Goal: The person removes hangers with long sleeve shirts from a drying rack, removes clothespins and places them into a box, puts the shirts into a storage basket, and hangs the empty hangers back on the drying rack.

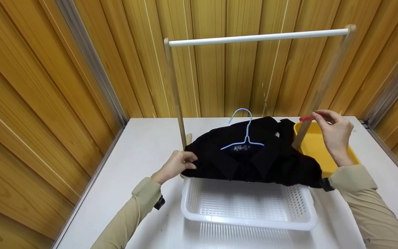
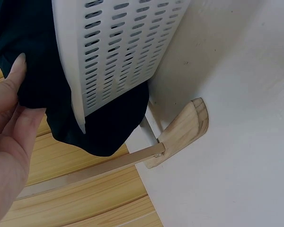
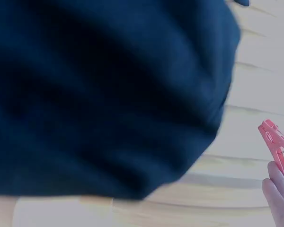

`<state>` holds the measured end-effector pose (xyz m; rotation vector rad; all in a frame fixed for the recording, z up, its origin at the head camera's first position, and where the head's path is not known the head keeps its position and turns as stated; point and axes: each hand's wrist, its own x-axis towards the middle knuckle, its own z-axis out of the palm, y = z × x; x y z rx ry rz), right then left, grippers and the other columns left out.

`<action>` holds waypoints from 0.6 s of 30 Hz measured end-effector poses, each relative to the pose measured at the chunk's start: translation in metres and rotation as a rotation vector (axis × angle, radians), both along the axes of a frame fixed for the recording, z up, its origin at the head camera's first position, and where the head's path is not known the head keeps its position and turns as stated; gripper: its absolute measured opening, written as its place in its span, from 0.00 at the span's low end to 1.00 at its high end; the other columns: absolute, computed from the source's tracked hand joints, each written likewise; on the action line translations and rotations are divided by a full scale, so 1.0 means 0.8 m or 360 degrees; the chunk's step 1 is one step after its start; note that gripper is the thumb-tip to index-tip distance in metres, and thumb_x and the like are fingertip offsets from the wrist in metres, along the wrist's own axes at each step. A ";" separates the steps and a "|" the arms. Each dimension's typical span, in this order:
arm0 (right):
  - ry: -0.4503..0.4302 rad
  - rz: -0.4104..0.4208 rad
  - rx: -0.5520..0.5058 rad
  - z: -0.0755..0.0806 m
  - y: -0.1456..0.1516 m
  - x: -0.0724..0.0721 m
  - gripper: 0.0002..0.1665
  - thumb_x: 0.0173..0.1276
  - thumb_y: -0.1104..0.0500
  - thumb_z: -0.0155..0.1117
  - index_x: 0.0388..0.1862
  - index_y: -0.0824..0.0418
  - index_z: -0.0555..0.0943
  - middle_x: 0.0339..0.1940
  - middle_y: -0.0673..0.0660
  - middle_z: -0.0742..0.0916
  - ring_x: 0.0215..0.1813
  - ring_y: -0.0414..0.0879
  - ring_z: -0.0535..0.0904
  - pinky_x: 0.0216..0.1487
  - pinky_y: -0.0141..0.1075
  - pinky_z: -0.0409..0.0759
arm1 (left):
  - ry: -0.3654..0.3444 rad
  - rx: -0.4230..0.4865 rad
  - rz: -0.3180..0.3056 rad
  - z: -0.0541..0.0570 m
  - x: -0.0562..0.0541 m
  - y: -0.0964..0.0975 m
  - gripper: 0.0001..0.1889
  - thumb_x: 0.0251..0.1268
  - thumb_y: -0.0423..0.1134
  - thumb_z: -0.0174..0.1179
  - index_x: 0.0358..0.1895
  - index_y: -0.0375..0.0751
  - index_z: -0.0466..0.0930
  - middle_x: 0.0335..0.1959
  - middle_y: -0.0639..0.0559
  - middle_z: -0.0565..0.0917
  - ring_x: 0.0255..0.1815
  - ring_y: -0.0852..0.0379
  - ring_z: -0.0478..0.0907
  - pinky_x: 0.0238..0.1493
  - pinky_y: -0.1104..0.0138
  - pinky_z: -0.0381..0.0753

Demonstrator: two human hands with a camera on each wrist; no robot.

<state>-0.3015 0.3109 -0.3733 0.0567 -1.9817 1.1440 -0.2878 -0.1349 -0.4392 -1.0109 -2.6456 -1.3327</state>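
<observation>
A black shirt [image 1: 247, 162] on a pale blue hanger [image 1: 247, 136] lies across the back of a white basket [image 1: 244, 222]. It looks light, soft and limp, best lifted by the hanger's neck. The left hand [image 1: 176, 164] pinches its edge; the right hand [image 1: 335, 133], well apart, pinches a red clothespin [image 1: 306, 118]. A rack [image 1: 257, 37] spans above.

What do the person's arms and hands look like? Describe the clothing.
The left sleeve and right sleeve are khaki-beige, long and creased, with wide cuffs. A small black object shows at the left cuff. The left hand and right hand wear no gloves.
</observation>
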 end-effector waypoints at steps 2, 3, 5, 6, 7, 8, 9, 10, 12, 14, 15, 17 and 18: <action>-0.0032 -0.0050 0.0004 -0.004 0.006 -0.001 0.14 0.58 0.58 0.66 0.36 0.68 0.83 0.32 0.57 0.85 0.32 0.29 0.76 0.33 0.21 0.70 | -0.0007 0.0002 -0.0001 0.000 0.001 0.000 0.09 0.45 0.23 0.66 0.33 0.29 0.80 0.30 0.48 0.81 0.31 0.58 0.76 0.34 0.68 0.76; -0.0048 -0.0077 0.0007 -0.006 0.009 -0.001 0.14 0.58 0.57 0.66 0.36 0.68 0.83 0.31 0.57 0.85 0.31 0.29 0.76 0.33 0.21 0.70 | -0.0007 0.0002 -0.0003 0.000 0.001 -0.001 0.09 0.45 0.23 0.66 0.33 0.29 0.80 0.30 0.48 0.81 0.31 0.58 0.76 0.34 0.68 0.76; -0.0093 -0.0120 -0.0003 -0.009 0.015 -0.001 0.15 0.58 0.56 0.66 0.36 0.68 0.83 0.32 0.57 0.85 0.31 0.29 0.75 0.32 0.21 0.70 | -0.0009 0.0003 -0.0005 0.000 0.001 0.000 0.09 0.45 0.24 0.65 0.34 0.29 0.80 0.30 0.48 0.81 0.31 0.57 0.76 0.34 0.68 0.76; -0.0126 -0.0141 -0.0010 -0.010 0.018 -0.001 0.16 0.59 0.55 0.65 0.37 0.68 0.83 0.32 0.57 0.85 0.30 0.30 0.75 0.32 0.21 0.70 | -0.0011 0.0002 -0.0004 -0.001 0.001 0.000 0.09 0.45 0.24 0.65 0.34 0.29 0.80 0.30 0.48 0.81 0.31 0.57 0.76 0.34 0.68 0.76; -0.0166 -0.0163 -0.0016 -0.011 0.021 -0.001 0.17 0.59 0.54 0.65 0.37 0.68 0.83 0.32 0.56 0.84 0.30 0.30 0.75 0.32 0.21 0.70 | -0.0012 0.0002 -0.0002 -0.001 0.001 0.000 0.09 0.45 0.24 0.65 0.34 0.30 0.80 0.30 0.48 0.81 0.31 0.57 0.76 0.34 0.68 0.76; -0.0208 -0.0182 -0.0024 -0.012 0.024 -0.001 0.18 0.60 0.53 0.64 0.38 0.68 0.83 0.32 0.55 0.84 0.30 0.30 0.74 0.32 0.21 0.70 | -0.0007 0.0000 -0.0004 -0.001 0.001 0.000 0.09 0.45 0.24 0.65 0.34 0.30 0.80 0.30 0.48 0.81 0.31 0.57 0.76 0.34 0.68 0.76; -0.0255 -0.0196 -0.0033 -0.012 0.027 -0.001 0.19 0.60 0.52 0.64 0.39 0.68 0.83 0.32 0.54 0.84 0.30 0.31 0.74 0.32 0.21 0.69 | -0.0001 -0.0002 -0.0006 0.000 0.001 0.000 0.09 0.45 0.24 0.65 0.34 0.30 0.80 0.30 0.48 0.81 0.31 0.57 0.76 0.34 0.68 0.76; -0.0313 -0.0206 -0.0048 -0.012 0.029 -0.002 0.21 0.60 0.51 0.63 0.39 0.68 0.82 0.31 0.53 0.84 0.30 0.31 0.74 0.32 0.21 0.70 | -0.0002 0.0000 -0.0007 0.000 0.001 0.000 0.09 0.45 0.24 0.65 0.34 0.30 0.80 0.29 0.48 0.81 0.31 0.57 0.76 0.34 0.68 0.76; -0.0440 -0.0213 -0.0067 -0.014 0.035 -0.003 0.23 0.61 0.48 0.62 0.41 0.68 0.82 0.30 0.49 0.83 0.29 0.30 0.74 0.32 0.21 0.70 | 0.0000 -0.0001 -0.0006 0.000 0.000 0.000 0.09 0.45 0.23 0.65 0.34 0.30 0.80 0.29 0.48 0.81 0.31 0.58 0.76 0.34 0.68 0.76; -0.0550 -0.0191 -0.0102 -0.016 0.041 -0.005 0.25 0.61 0.48 0.61 0.42 0.69 0.81 0.27 0.44 0.82 0.27 0.28 0.74 0.31 0.20 0.71 | 0.0000 0.0002 -0.0008 0.000 0.000 0.000 0.09 0.45 0.23 0.65 0.34 0.29 0.80 0.29 0.48 0.81 0.30 0.58 0.76 0.33 0.68 0.76; -0.0605 -0.0176 -0.0114 -0.017 0.044 -0.005 0.25 0.61 0.48 0.61 0.43 0.70 0.80 0.25 0.42 0.81 0.26 0.28 0.74 0.30 0.20 0.71 | 0.0003 -0.0001 -0.0005 0.000 0.001 0.000 0.09 0.45 0.23 0.65 0.34 0.29 0.80 0.29 0.48 0.81 0.30 0.58 0.76 0.33 0.68 0.76; -0.0695 -0.0136 -0.0144 -0.019 0.051 -0.006 0.26 0.62 0.49 0.60 0.44 0.72 0.79 0.23 0.40 0.79 0.25 0.28 0.74 0.29 0.20 0.71 | -0.0003 -0.0002 -0.0005 0.000 0.001 0.000 0.09 0.45 0.23 0.65 0.34 0.29 0.80 0.29 0.48 0.81 0.30 0.59 0.75 0.33 0.68 0.76; -0.0723 -0.0128 -0.0150 -0.021 0.054 -0.007 0.25 0.62 0.50 0.60 0.45 0.72 0.79 0.22 0.39 0.79 0.25 0.28 0.74 0.28 0.20 0.71 | -0.0003 -0.0002 -0.0007 0.000 0.001 0.000 0.09 0.45 0.23 0.65 0.34 0.29 0.80 0.29 0.48 0.81 0.30 0.59 0.75 0.33 0.68 0.76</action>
